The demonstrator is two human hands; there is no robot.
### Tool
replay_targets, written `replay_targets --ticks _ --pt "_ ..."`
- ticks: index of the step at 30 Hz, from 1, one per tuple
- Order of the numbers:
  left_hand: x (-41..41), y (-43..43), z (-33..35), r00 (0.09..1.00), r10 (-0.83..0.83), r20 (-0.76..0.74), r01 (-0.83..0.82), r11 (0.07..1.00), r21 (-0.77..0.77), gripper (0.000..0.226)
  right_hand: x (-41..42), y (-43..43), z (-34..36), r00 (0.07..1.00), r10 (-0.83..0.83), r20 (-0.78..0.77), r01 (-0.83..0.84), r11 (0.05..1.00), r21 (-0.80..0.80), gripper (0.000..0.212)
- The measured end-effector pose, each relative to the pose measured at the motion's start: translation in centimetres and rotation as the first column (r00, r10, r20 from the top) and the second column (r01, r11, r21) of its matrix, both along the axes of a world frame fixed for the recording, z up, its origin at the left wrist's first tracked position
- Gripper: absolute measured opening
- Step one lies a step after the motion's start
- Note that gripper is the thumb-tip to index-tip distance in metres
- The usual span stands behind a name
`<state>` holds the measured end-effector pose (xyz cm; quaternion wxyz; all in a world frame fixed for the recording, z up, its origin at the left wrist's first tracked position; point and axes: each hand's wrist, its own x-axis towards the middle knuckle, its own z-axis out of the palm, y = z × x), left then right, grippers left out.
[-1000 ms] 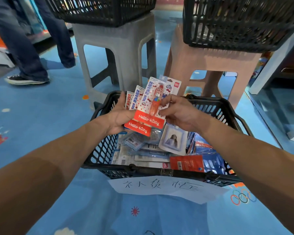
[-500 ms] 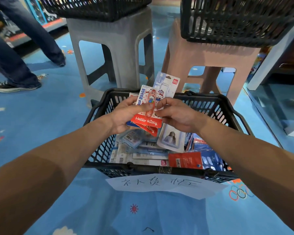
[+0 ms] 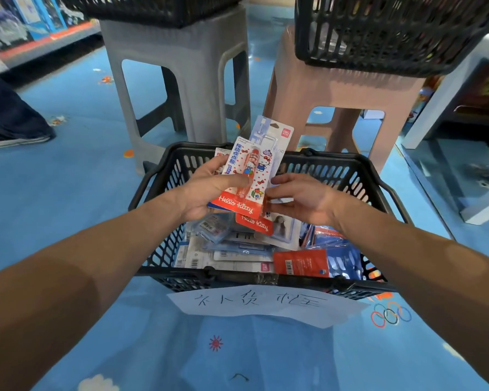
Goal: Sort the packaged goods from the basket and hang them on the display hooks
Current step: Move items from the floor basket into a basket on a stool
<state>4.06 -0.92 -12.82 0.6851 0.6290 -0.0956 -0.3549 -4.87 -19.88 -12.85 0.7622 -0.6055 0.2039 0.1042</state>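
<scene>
A black plastic basket (image 3: 347,172) stands on the blue floor, filled with several flat packaged goods. A white paper label hangs on its near side. Above it my left hand (image 3: 206,193) grips a fanned stack of red-and-white Hello Kitty packs (image 3: 251,176), thumb across the front one. A pale blue carded pack (image 3: 274,134) sticks up behind the stack. My right hand (image 3: 302,201) touches the stack's right edge with its fingertips, next to a second Hello Kitty card (image 3: 256,224) hanging lower. Whether the right hand pinches a pack is unclear.
A grey stool (image 3: 181,74) and a pink stool (image 3: 345,91) stand just behind the basket, each bearing a black basket (image 3: 393,32). A person's leg and shoe (image 3: 9,128) are at the left. A white shelf unit (image 3: 460,128) is at the right.
Both hands have stayed over the basket, shifting the stack slightly. The front Hello Kitty pack now sits more upright. The person at the left has walked further left.
</scene>
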Motion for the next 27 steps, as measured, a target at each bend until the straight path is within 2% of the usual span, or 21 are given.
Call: replay_targets --ticks 2,6,8,11,13,18,20,27 --pt "-0.3 -0.2 0.1 1.000 -0.026 -0.014 0.026 1.000 0.004 0.058 -0.1 0.2 -0.1 0.998 0.068 -0.009 -0.068 0.997 0.037 0.028" --pt "-0.6 -0.3 -0.3 0.996 -0.075 0.047 0.071 0.993 0.089 0.060 -0.1 0.5 -0.8 0.983 0.165 -0.085 -0.167 0.986 -0.021 0.033" --pt "-0.6 0.0 -0.6 0.989 -0.088 0.121 0.070 0.987 0.145 0.063 0.1 0.5 -1.3 0.975 0.180 -0.133 -0.198 0.970 -0.140 0.039" --pt "-0.4 0.6 -0.6 0.974 -0.104 0.202 0.066 0.980 0.189 0.068 0.2 0.9 -2.2 0.965 0.186 -0.187 -0.249 0.872 -0.422 0.027" --pt "-0.2 0.9 -0.7 0.969 -0.110 0.221 0.064 0.977 0.205 0.071 0.3 1.3 -2.5 0.971 0.154 -0.181 -0.228 0.821 -0.523 0.028" --pt "0.3 1.6 -1.0 0.952 -0.109 0.287 0.029 0.963 0.269 0.067 1.0 1.7 -2.0 0.971 0.113 -0.211 -0.205 0.848 -0.489 0.028" --pt "0.5 1.7 -1.1 0.944 -0.112 0.311 0.019 0.958 0.288 0.065 1.3 1.9 -2.2 0.977 0.054 -0.204 -0.156 0.837 -0.525 0.027" --pt "0.8 1.9 -1.6 0.928 -0.127 0.351 0.004 0.944 0.331 0.074 2.0 3.1 -2.8 0.975 -0.065 -0.213 -0.063 0.839 -0.541 0.021"
